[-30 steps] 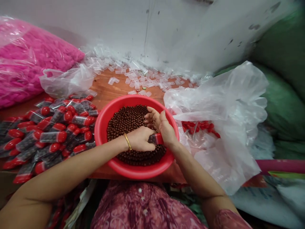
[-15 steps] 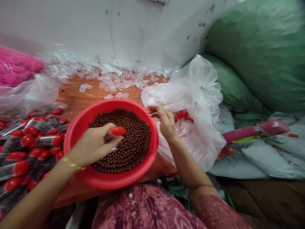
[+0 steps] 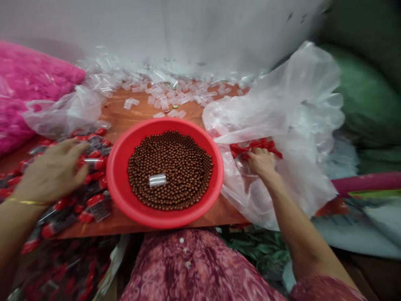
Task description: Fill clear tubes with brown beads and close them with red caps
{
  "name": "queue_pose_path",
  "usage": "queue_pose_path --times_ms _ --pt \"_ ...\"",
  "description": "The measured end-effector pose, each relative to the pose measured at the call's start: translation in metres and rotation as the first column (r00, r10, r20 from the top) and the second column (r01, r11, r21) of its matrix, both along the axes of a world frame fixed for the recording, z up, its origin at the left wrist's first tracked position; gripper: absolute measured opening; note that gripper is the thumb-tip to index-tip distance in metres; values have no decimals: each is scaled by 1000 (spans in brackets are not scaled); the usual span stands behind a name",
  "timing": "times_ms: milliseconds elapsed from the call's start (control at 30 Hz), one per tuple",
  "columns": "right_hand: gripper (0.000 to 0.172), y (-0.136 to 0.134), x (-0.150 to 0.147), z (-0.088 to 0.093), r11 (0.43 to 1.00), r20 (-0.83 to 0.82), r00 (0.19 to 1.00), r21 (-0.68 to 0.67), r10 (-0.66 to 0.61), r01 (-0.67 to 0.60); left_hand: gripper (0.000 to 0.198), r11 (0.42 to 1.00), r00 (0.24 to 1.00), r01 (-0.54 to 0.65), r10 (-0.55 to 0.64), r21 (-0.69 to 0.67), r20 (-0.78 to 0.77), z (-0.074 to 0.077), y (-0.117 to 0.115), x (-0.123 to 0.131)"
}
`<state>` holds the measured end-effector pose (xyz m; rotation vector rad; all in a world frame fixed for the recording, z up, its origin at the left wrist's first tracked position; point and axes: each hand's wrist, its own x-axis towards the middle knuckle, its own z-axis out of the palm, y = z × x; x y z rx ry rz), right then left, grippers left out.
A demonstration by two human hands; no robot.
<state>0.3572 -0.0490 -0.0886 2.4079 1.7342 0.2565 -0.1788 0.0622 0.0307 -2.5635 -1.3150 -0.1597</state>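
Observation:
A red bowl [image 3: 120,184] full of small brown beads [image 3: 175,163] sits on the wooden table in front of me. One clear empty tube [image 3: 157,180] lies on the beads. My left hand [image 3: 53,171], blurred, rests over the pile of bead-filled tubes with red caps [image 3: 94,200] left of the bowl; its fingers look spread, and whether it holds a tube is unclear. My right hand [image 3: 261,161] reaches into a clear plastic bag [image 3: 291,113] to the right, its fingers curled among loose red caps [image 3: 257,146].
Several clear empty tubes [image 3: 169,94] are scattered along the wall at the back. A pink bag [image 3: 28,88] and a crumpled clear bag [image 3: 62,110] lie at the left. Green sacks [image 3: 363,96] are stacked at the right. The table edge runs just below the bowl.
My left hand carried a capped tube from the bowl to the pile at the left. My right hand moved from the bag's edge into the red caps. A clear tube now lies on the beads.

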Motion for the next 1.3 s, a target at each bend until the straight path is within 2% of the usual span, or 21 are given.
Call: queue_pose_path --times_ms 67,100,167,233,300,400,467,533,600,667,733,800,867,900,967,1067,1167,1300 --pt "31 -8 0 -6 999 46 999 46 -26 23 35 982 980 185 -188 -46 -72 7 -10 41" --pt "31 -12 0 -10 996 35 999 81 -40 37 35 953 952 275 -288 -127 -103 6 -12 60" --pt "34 -23 -2 -21 985 -43 996 152 -80 85 33 859 873 414 -469 -301 -137 -2 -12 92" --pt "37 -33 -7 -31 967 -165 978 195 -130 161 31 787 804 465 -567 -405 -179 -17 -9 113" --pt "38 -41 -14 -40 950 -267 950 218 -162 224 33 739 743 503 -635 -448 -212 -32 -4 125" --pt "36 -46 -21 -48 935 -320 938 275 -132 225 42 640 662 574 -730 -510 -171 -49 4 134" --pt "35 -47 -23 -51 925 -325 941 323 -91 200 39 609 658 571 -740 -550 -135 -54 8 137" --pt "35 -47 -22 -52 916 -326 943 358 -58 180 29 634 687 518 -709 -574 -163 -54 8 140" --pt "33 -46 -21 -53 908 -326 945 384 -37 168 25 694 723 442 -651 -569 -231 -49 5 143" --pt "31 -47 -20 -54 902 -329 944 399 -25 163 26 780 795 336 -535 -527 -285 -40 -3 146" --pt "31 -47 -19 -54 900 -335 942 401 -28 169 28 856 880 186 -364 -483 -306 -31 -15 150" --pt "31 -47 -20 -54 902 -341 940 394 -35 176 48 871 918 46 -230 -489 -322 -25 -29 155" --pt "32 -47 -20 -54 904 -345 938 388 -38 180 68 844 925 -22 -186 -537 -332 -23 -42 161" --pt "32 -47 -19 -54 904 -346 938 389 -39 181 71 827 925 -37 -184 -561 -333 -24 -46 163" --pt "32 -46 -19 -54 901 -345 938 394 -36 180 65 809 925 -58 -177 -585 -337 -28 -49 168" --pt "32 -46 -20 -54 897 -344 938 405 -31 178 41 824 920 -46 -185 -565 -344 -33 -43 170" --pt "33 -45 -20 -54 896 -353 935 406 -29 181 27 836 894 61 -288 -546 -342 -35 -34 167" --pt "32 -45 -21 -53 892 -351 936 412 -33 186 29 819 847 230 -435 -525 -307 -43 -35 172"
